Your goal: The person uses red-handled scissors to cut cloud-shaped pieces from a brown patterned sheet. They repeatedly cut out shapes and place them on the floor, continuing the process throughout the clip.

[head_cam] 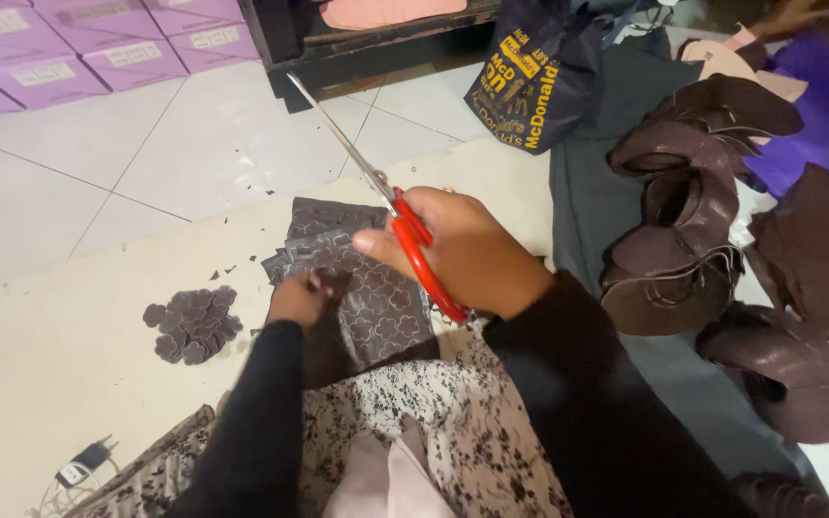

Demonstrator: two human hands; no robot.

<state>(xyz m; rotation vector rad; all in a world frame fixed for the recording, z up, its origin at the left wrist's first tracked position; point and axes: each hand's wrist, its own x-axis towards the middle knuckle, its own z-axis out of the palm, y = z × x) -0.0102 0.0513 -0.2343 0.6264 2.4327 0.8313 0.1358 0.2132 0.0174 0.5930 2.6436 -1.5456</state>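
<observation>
Hands: right (472,251) grips red scissors (405,225), left (299,299) pinches patterned sheet (376,302); cut flower pieces (194,324) beside.

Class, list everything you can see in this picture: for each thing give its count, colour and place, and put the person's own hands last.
scissors: one, red handles, steel blades, in the right hand, blades pointing up-left
patterned sheet: a few overlapping pieces, brown-grey with flower outlines, centre, under both hands
cut flower shapes: one small pile, brown-grey, on the cream board to the left
cream board: one, lower left, over the tiled floor
boxes: several, lilac, top left
bag: one, dark with yellow print, top centre
curved leather pieces: a heap, dark brown, right side
plug: one, dark, bottom left
left hand: one, pressing on the sheet
right hand: one, gripping the scissors
</observation>
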